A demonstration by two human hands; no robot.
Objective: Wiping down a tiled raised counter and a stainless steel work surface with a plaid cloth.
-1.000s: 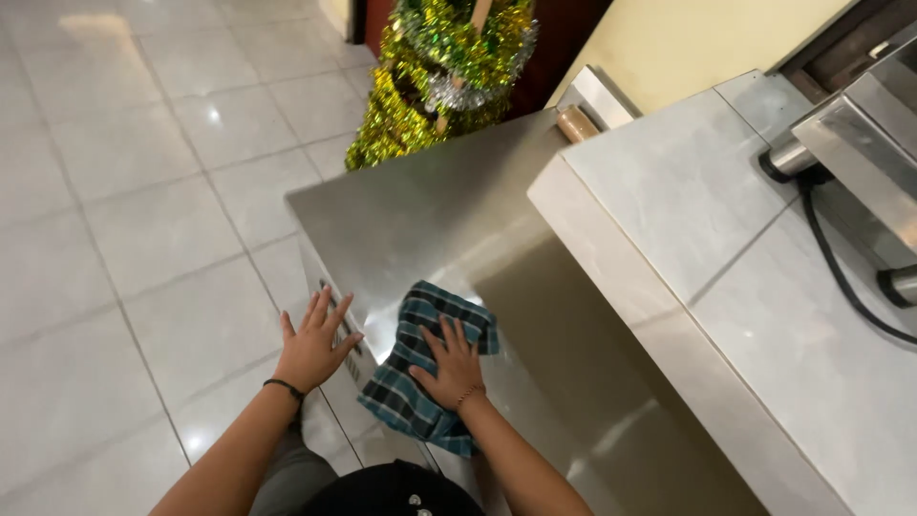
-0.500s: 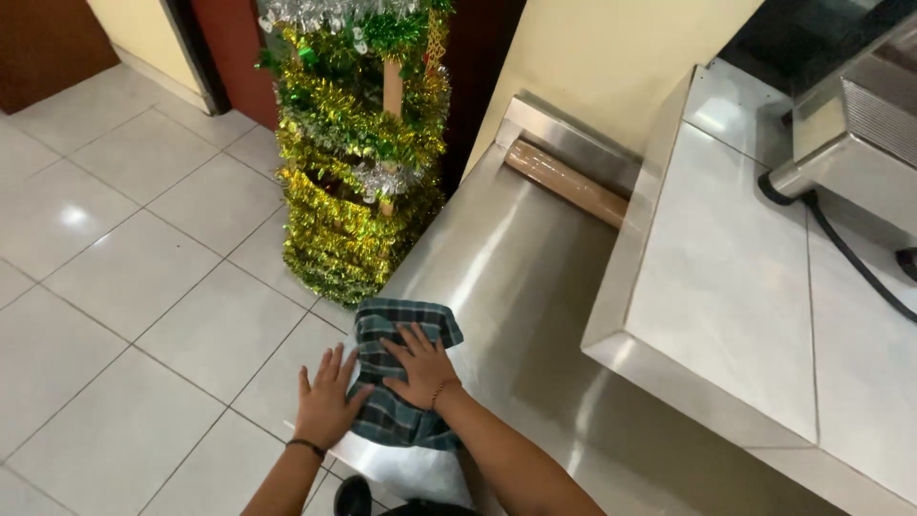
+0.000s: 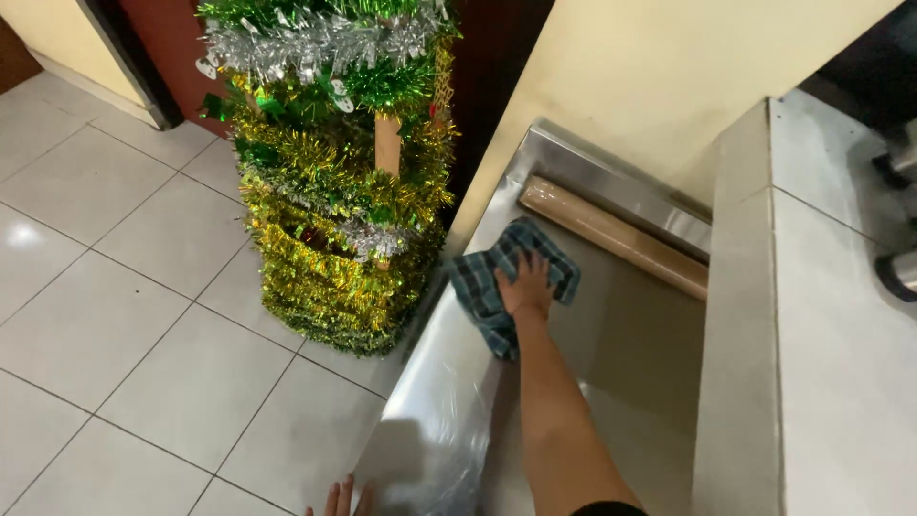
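Observation:
My right hand (image 3: 525, 285) presses flat on a blue-green plaid cloth (image 3: 482, 279) at the far end of a stainless steel counter (image 3: 449, 420). My arm stretches out along the steel top. A brown paper roll (image 3: 611, 235) lies just beyond the cloth against the counter's raised back edge. Only the fingertips of my left hand (image 3: 339, 499) show at the bottom of the view, resting at the counter's near left edge with fingers apart and nothing in them.
A stand wrapped in green, gold and silver tinsel (image 3: 334, 182) stands on the tiled floor (image 3: 124, 315) right beside the counter's left edge. A higher grey tiled ledge (image 3: 821, 363) runs along the right, with appliance feet (image 3: 898, 272) on it. A cream wall (image 3: 659, 86) is behind.
My right hand has pushed the cloth along the steel top to its far end near the paper roll. My left hand stayed back at the near edge, off the cloth.

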